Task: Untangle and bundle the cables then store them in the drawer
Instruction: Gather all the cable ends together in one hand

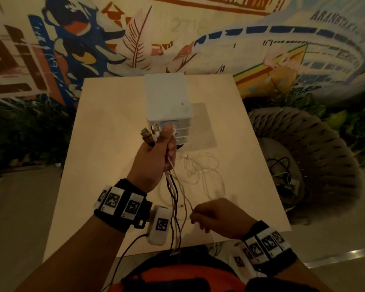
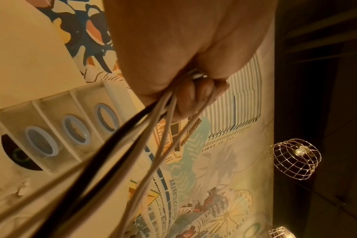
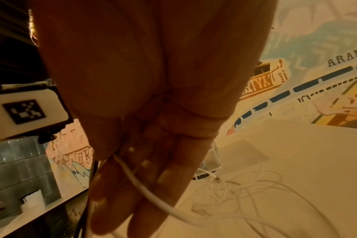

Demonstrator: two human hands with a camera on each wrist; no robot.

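My left hand (image 1: pixel 156 152) is raised above the table and grips a bunch of cables (image 1: pixel 174 199), black and white, with their plugs (image 1: pixel 151 133) sticking out above the fist. The strands hang down past the table's front edge. In the left wrist view the fingers (image 2: pixel 194 96) curl round these cables (image 2: pixel 157 128). My right hand (image 1: pixel 211 216), lower and to the right, pinches one white cable (image 3: pixel 145 188) from the bunch. A loose tangle of white cable (image 1: pixel 202 171) lies on the table. The white drawer unit (image 1: pixel 169 104) stands behind, its drawers (image 2: pixel 71 130) closed.
The unit sits on a pale square table (image 1: pixel 105 165) against a painted wall. A woven round seat (image 1: pixel 303 157) holding dark cables (image 1: pixel 282 169) stands to the right. A thin clear mat (image 1: pixel 204 127) lies beside the unit.
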